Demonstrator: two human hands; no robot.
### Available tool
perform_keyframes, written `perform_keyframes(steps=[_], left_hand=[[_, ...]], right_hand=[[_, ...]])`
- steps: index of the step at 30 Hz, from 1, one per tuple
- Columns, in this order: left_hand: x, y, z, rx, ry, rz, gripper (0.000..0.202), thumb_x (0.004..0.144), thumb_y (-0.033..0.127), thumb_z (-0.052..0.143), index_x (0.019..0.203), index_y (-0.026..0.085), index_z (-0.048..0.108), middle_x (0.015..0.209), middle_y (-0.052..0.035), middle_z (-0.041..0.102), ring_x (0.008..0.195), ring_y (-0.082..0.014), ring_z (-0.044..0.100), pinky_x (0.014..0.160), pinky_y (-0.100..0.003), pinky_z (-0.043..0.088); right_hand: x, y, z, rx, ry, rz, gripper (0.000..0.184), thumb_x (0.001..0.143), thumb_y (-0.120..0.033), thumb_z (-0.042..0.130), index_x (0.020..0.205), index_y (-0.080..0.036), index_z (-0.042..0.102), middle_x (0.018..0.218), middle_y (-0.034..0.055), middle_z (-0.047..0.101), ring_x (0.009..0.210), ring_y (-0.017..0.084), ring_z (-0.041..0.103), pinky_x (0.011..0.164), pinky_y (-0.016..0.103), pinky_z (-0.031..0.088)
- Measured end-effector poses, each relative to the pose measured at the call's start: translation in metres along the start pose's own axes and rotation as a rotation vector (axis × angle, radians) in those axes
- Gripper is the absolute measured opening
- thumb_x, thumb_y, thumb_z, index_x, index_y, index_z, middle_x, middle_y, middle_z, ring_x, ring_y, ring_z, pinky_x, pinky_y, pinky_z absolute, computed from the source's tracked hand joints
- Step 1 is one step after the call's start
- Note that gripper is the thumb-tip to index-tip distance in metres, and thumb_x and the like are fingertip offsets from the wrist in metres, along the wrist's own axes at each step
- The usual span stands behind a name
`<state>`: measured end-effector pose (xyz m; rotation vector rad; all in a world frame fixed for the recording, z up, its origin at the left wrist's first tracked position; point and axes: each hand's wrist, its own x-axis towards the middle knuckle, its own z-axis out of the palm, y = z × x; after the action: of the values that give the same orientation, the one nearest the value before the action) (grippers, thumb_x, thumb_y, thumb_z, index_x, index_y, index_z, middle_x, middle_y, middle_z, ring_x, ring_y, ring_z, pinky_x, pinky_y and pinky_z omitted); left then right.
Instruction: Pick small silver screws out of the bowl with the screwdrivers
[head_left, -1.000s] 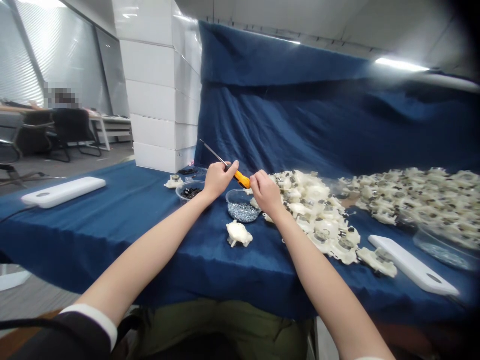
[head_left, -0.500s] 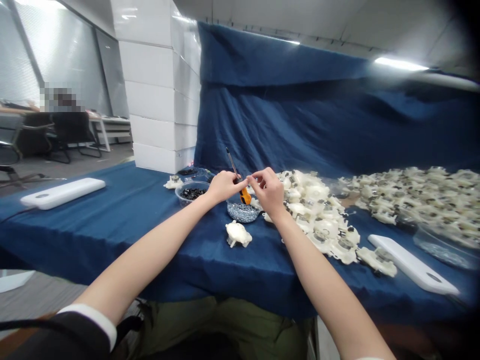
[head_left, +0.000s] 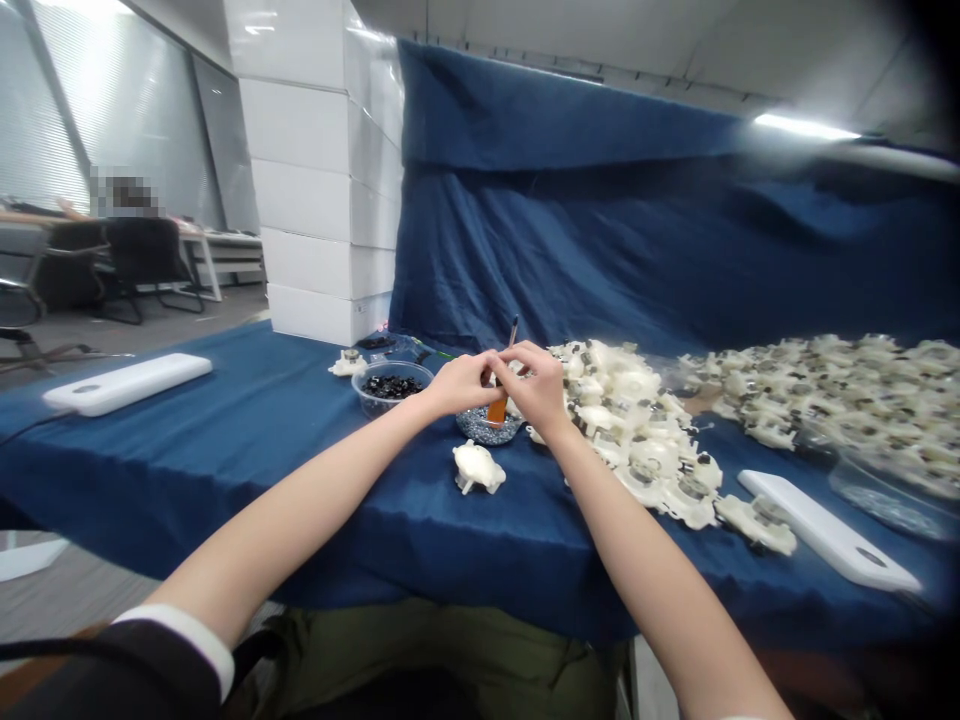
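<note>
My left hand is closed around a screwdriver. Its orange handle hangs below my fingers and its thin shaft points up behind the hands. Against the left fingertips, my right hand is pinched shut; whatever lies between its fingers is too small to make out. Just beneath the hands sits a clear bowl of small silvery screws. A cream plastic part lies on the blue cloth in front of that bowl.
To the left stands a clear tub of small black pieces, with another cream part beside it. Heaps of cream parts cover the right side. White slabs lie at both ends. White boxes are stacked behind.
The screwdriver has swung from leaning left to leaning slightly right, its handle now partly hidden. My left hand has moved a little right and down, bringing the fingertips of both hands together.
</note>
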<state>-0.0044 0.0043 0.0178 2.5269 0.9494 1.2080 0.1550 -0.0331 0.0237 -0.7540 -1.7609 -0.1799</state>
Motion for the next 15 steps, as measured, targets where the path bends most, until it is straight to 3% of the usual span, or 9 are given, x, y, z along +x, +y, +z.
perform_keyframes(steps=[3,8,15], left_hand=[[0.007,-0.003,0.002,-0.323,0.013,-0.035,0.02,0.081,0.021,0.061,0.1,0.02,0.055,0.085,0.0006,0.06,0.07,-0.0145,0.054,0.067,-0.026,0.042],[0.018,-0.01,0.003,-0.711,0.078,-0.214,0.026,0.08,0.007,0.047,0.103,0.019,0.048,0.085,0.0027,0.052,0.061,-0.0098,0.05,0.058,-0.024,0.047],[0.019,-0.01,-0.005,-0.888,0.112,-0.153,0.018,0.093,0.02,0.061,0.108,0.015,0.052,0.089,-0.0027,0.066,0.073,-0.0115,0.064,0.065,-0.025,0.053]], right_hand=[[0.0,0.003,-0.002,-0.082,0.073,0.044,0.027,0.099,-0.042,0.061,0.087,-0.022,0.075,0.086,0.0042,0.072,0.08,0.019,0.067,0.072,0.032,0.051],[0.001,0.007,-0.002,-0.144,0.069,0.064,0.022,0.099,-0.037,0.061,0.091,-0.022,0.075,0.09,0.0036,0.071,0.081,0.019,0.067,0.077,0.032,0.049],[-0.001,0.009,0.0,-0.161,0.031,0.068,0.019,0.098,-0.037,0.064,0.096,-0.023,0.077,0.093,0.0033,0.071,0.081,0.018,0.067,0.075,0.031,0.049]])
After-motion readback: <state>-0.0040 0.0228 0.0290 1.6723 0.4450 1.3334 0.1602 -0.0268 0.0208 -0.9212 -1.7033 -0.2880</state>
